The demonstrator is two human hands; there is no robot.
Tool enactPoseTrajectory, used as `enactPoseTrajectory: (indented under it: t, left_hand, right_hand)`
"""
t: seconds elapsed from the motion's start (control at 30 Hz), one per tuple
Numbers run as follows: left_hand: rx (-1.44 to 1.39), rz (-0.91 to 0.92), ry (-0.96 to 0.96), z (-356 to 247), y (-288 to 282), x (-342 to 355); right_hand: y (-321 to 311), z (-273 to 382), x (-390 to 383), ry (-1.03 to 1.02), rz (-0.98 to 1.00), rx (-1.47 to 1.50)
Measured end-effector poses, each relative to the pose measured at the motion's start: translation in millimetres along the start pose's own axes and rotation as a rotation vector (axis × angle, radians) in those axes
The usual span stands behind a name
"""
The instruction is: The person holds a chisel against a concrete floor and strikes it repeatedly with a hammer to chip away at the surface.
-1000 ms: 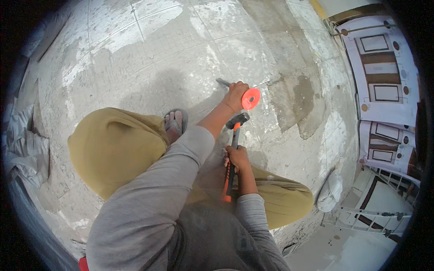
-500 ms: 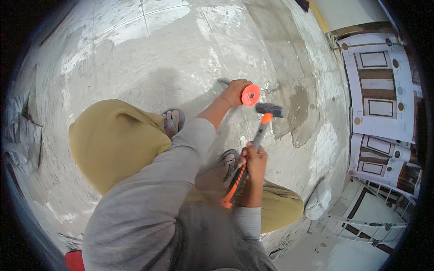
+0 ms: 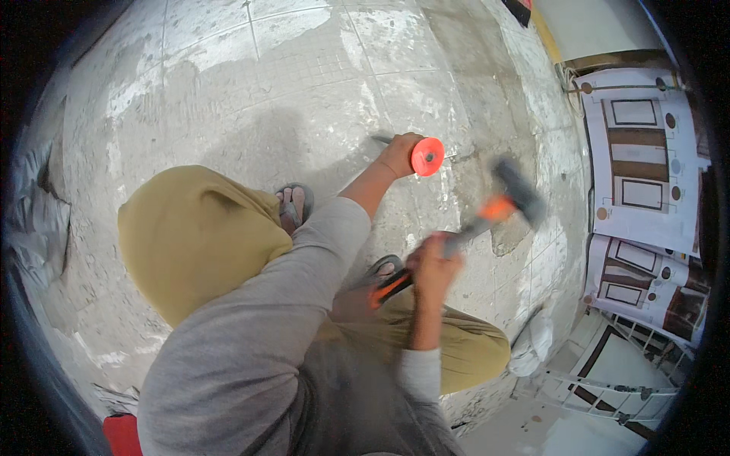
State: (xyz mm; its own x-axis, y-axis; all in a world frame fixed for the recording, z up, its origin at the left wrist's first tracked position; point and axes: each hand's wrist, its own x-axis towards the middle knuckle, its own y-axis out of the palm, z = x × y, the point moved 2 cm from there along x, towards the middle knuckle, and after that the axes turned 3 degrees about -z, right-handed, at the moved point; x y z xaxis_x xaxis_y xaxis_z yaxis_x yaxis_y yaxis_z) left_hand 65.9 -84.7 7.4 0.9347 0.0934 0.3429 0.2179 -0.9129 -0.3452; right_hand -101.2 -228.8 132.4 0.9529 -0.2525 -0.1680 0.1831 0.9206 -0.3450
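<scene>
Right hand (image 3: 436, 270) Is Gripping Hammer (image 3: 468, 234), Left hand (image 3: 398, 156) Is Gripping Chisel (image 3: 383, 140)

From afar I am looking down on a pale, patchy floor (image 3: 296, 83) that is filling most of the view. Grey sleeves (image 3: 243, 319) are covering the arms, and tan trousers (image 3: 194, 239) are covering the bent knees. Printed sheets (image 3: 642, 194) are showing at the right, with a ladder (image 3: 645, 394) and a white bag (image 3: 532, 346) lying lower in my view.

I am seeing the right hand closing around the hammer's handle, the black head blurring to the right of the chisel, apart from it. Grey sandals (image 3: 308, 201) are showing near the hands. The left hand is wrapping around the chisel; its round red guard (image 3: 420, 156) is facing me, and its tip is poking out beyond the fist. I am failing to tell whether that tip is touching the floor.
</scene>
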Motion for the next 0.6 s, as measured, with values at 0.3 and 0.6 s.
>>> enactPoseTrajectory:
  t: [0.3, 0.6]
  left_hand:
    - [0.021, -0.007, 0.043, 8.0, -0.2, -8.4]
    - [0.026, 0.015, 0.081, 9.9, 4.9, -13.5]
  right_hand:
    - [-6.9, 30.3, -13.4, 0.218, 0.142, 0.175]
    - [1.5, 45.8, -17.5, 0.044, -0.076, 0.282]
